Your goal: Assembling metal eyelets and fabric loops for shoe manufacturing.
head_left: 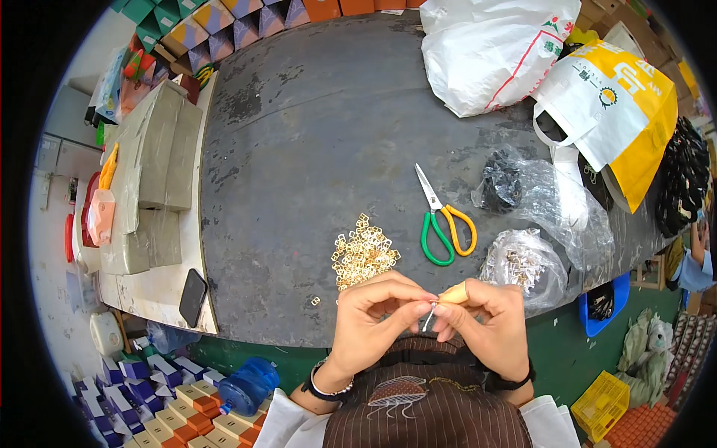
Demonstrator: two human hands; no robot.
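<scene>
My left hand [377,317] and my right hand [482,317] meet close to my apron at the table's front edge, fingertips pinched together. Between them is a small slim whitish piece [428,319], too small to name. A yellow wrap [453,293] covers a finger of my right hand. Just beyond my left hand lies a heap of small gold buckles [364,257], with a loose buckle [315,301] off to its left. Scissors [435,203] with one green and one orange handle lie parted beyond my right hand. A clear plastic bag [523,269] of small whitish-gold parts sits beside it.
On the dark table [299,164], a white plastic bag [497,56] and a yellow-and-white bag [609,97] stand at the far right. A black phone [193,298] and wrapped grey blocks [160,149] rest on the left board. A blue bin [605,308] stands below the right edge.
</scene>
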